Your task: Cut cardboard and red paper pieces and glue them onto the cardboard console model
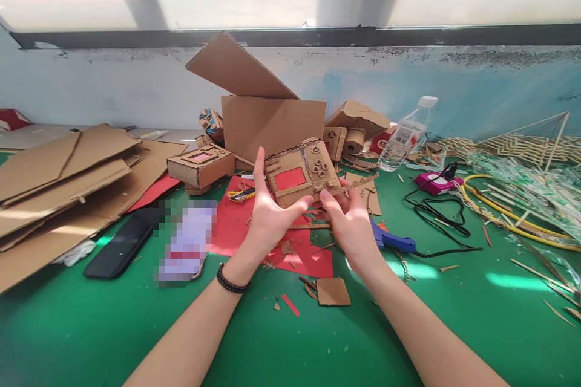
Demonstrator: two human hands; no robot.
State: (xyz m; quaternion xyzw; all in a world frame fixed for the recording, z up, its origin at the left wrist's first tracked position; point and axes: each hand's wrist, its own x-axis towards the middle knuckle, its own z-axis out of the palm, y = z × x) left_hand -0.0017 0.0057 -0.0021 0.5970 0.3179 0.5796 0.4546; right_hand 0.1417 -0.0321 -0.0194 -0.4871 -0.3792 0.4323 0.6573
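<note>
Both my hands hold up a small cardboard model of a game console [302, 173], with a red screen patch and cardboard buttons, above the green table [91, 332]. My left hand [269, 213], with a black bead bracelet at the wrist, grips its left side, thumb under the front and fingers behind. My right hand [348, 219] closes on its lower right corner. A second, similar cardboard model [201, 166] sits on the table to the left. Red paper [236, 224] lies beneath my hands.
Flat cardboard sheets [59, 187] pile at the left, an open cardboard box [267, 115] stands behind. A black phone [121, 245], yellow cutter [242, 195], blue glue gun [393, 240] with black cable, clear water bottle [406, 136] and bamboo sticks [521, 193] surround the workspace.
</note>
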